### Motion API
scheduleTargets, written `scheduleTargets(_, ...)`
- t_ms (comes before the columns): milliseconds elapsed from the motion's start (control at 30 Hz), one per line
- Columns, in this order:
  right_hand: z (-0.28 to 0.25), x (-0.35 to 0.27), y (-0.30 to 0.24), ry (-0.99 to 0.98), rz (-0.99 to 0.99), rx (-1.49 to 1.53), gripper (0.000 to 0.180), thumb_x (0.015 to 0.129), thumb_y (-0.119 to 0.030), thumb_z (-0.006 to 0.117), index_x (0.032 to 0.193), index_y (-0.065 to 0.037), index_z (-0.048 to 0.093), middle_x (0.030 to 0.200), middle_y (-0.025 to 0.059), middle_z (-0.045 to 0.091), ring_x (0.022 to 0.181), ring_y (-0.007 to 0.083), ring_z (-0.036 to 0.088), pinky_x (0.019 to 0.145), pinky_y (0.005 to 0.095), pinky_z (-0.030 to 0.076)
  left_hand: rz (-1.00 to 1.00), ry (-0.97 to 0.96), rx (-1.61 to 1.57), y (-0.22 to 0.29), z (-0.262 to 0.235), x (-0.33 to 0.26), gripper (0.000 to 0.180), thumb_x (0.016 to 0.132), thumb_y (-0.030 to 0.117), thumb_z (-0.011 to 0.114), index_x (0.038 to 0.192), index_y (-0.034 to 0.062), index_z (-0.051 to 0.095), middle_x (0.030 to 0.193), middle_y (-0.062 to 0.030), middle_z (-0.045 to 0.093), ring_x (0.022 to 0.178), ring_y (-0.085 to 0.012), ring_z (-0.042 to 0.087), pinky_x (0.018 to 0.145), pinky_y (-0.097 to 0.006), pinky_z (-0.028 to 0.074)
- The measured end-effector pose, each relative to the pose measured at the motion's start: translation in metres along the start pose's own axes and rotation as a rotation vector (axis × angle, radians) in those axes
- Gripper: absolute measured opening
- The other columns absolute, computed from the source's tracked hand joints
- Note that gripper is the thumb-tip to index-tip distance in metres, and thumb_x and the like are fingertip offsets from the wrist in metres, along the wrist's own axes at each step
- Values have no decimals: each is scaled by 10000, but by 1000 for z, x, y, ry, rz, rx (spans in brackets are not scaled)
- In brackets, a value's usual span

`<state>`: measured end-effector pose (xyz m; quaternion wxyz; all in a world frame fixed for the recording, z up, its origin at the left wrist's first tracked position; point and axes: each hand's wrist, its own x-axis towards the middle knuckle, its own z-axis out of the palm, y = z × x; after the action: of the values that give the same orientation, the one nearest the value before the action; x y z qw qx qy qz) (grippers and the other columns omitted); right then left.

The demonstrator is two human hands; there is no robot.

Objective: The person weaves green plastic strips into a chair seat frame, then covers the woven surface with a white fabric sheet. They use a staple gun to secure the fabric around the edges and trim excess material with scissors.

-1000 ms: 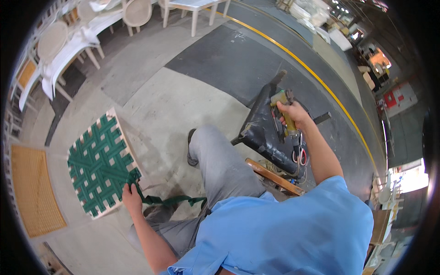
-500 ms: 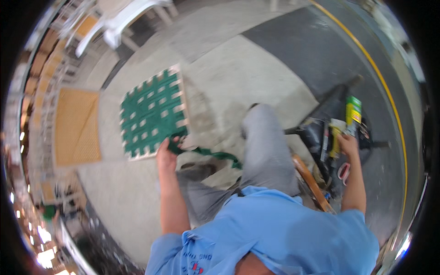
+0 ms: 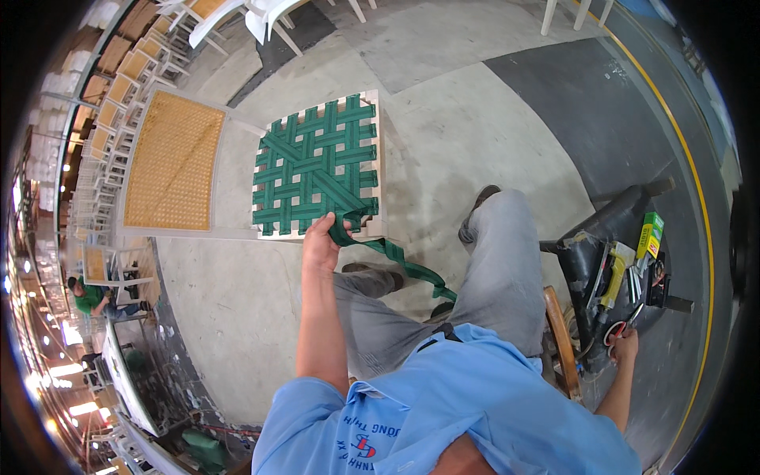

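Observation:
My left hand point(image 3: 320, 240) grips a green webbing strap point(image 3: 398, 260) at the near edge of a wooden seat frame point(image 3: 373, 162). The frame is woven with green webbing point(image 3: 315, 167) and lies on the concrete floor. The strap runs loose from that edge toward my knees. My right hand point(image 3: 625, 349) is low at my right side, its fingers closed on red-handled scissors point(image 3: 614, 330) at the near end of a black tool stool point(image 3: 586, 241). A yellow staple gun point(image 3: 613, 277) and a green box point(image 3: 651, 234) lie on the stool.
A cane-woven seat panel point(image 3: 174, 162) lies left of the green frame. White chairs point(image 3: 261, 20) stand at the far side, and stacked chair frames point(image 3: 103, 119) line the left. A yellow floor line point(image 3: 681, 142) curves on the right. Another person point(image 3: 91, 297) crouches far left.
My right hand has left the green box on the stool and dropped to the scissors. My left hand keeps hold of the strap at the frame. The view has swung left.

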<state>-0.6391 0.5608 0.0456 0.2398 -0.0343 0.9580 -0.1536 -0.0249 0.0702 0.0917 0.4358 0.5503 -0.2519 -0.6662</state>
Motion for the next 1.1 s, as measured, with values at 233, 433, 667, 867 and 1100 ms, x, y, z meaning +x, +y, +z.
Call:
scheduleTargets(233,-37,15,8,212,-171,-27,453,812,-5,821,1099,-84,480,769,84,587,511,212,573,386,398,391,-81,-233,316,-63,6,-18,210,1102,199,575,1107,19,684,859,-71,740,762,-151,696,706,-312,561)
scheduleTargets(433,-12,-6,-21,107,61,-156,381,842,-85,833,1111,-62,564,831,120,641,626,258,637,518,423,497,-118,-114,449,-94,-2,-31,246,1106,210,591,1159,-7,694,947,-78,746,844,-170,725,775,-328,580)
scheduleTargets(667,3,-30,-172,290,-723,3,284,981,-203,755,1179,-5,712,1098,159,735,1018,268,721,929,373,550,-8,-134,-115,-25,-27,43,262,1106,174,565,1210,-47,658,1002,-133,768,811,-202,707,739,-335,592)
scheduleTargets(867,195,-206,-399,-388,-1454,70,148,962,-166,731,1031,-37,755,986,141,730,895,321,716,785,411,558,-35,-73,-117,-20,-48,89,266,1096,126,535,1247,-63,645,1132,-152,776,808,-194,696,693,-324,598)
scheduleTargets(1100,338,-285,-505,-661,-1883,-289,123,952,-153,701,1051,-80,706,1005,124,660,957,373,684,816,484,559,-81,-78,-82,-26,-35,110,257,1088,122,523,1213,-71,637,1102,-141,781,783,-195,707,650,-322,603)
